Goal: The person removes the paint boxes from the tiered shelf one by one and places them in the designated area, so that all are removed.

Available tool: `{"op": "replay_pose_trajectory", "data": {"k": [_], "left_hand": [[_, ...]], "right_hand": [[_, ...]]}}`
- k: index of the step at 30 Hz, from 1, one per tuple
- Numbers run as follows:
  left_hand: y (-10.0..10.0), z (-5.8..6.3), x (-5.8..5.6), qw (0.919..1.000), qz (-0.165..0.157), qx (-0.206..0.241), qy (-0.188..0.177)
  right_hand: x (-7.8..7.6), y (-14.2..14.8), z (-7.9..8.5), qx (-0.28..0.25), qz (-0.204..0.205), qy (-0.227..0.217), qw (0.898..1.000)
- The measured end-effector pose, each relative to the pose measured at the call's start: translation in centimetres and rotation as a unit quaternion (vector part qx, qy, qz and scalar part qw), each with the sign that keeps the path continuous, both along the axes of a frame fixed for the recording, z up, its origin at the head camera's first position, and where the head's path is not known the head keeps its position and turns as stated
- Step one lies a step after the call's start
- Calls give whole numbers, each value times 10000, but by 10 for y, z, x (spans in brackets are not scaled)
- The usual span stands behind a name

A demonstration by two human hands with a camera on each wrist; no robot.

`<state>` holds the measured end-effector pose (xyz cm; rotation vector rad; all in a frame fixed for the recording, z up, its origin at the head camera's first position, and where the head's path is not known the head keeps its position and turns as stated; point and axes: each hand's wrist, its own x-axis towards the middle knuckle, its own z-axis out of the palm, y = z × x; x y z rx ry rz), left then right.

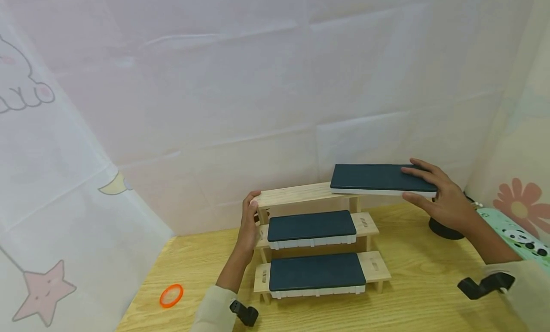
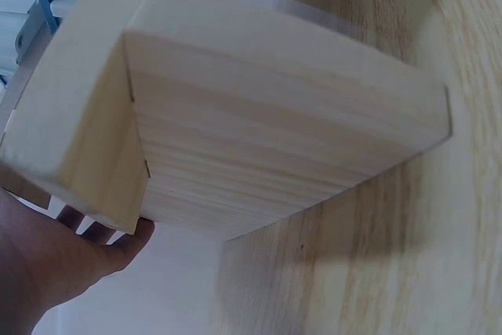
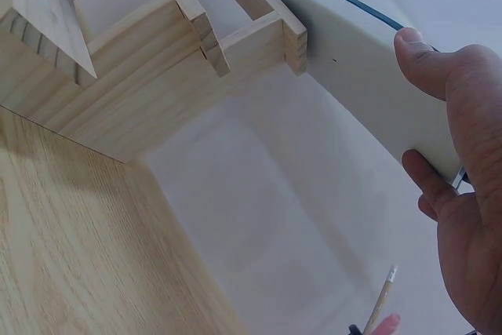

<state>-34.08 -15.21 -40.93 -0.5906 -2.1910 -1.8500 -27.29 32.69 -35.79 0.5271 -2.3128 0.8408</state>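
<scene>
A pale wooden three-tier stand [image 1: 373, 267] sits on the table. My left hand [image 1: 247, 227] holds the left end of its top tier [image 1: 292, 195]; in the left wrist view, its fingers [image 2: 125, 247] wrap the edge of the wood. At the other end, my right hand [image 1: 444, 203] grips a flat white case with a dark teal lid [image 1: 371, 176]. That case overlaps the right part of the top tier and juts out past it, as the right wrist view shows from below. Two matching cases lie on the middle tier [image 1: 365, 223] and the bottom tier [image 1: 374, 265].
An orange ring [image 1: 171, 296] lies on the wooden table [image 1: 202, 265] at the left. Behind the right hand are a dark round object [image 1: 446, 230] and a green panda-print item [image 1: 511, 232]. A pencil [image 3: 384, 296] shows low in the right wrist view. Pale sheeting [image 1: 240, 98] hangs behind.
</scene>
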Motion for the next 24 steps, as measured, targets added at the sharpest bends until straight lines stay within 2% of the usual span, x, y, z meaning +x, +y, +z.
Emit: {"op": "replay_pose_trajectory", "data": {"k": [9,24], "left_hand": [[-2,0,-2,9999,-156,71,-14],[0,-1,-1,9999,112,-36,101]], "right_hand": [[2,6,-4,-36,-26,36,10000],[8,14,-7,-263,48,-36,9996]]}}
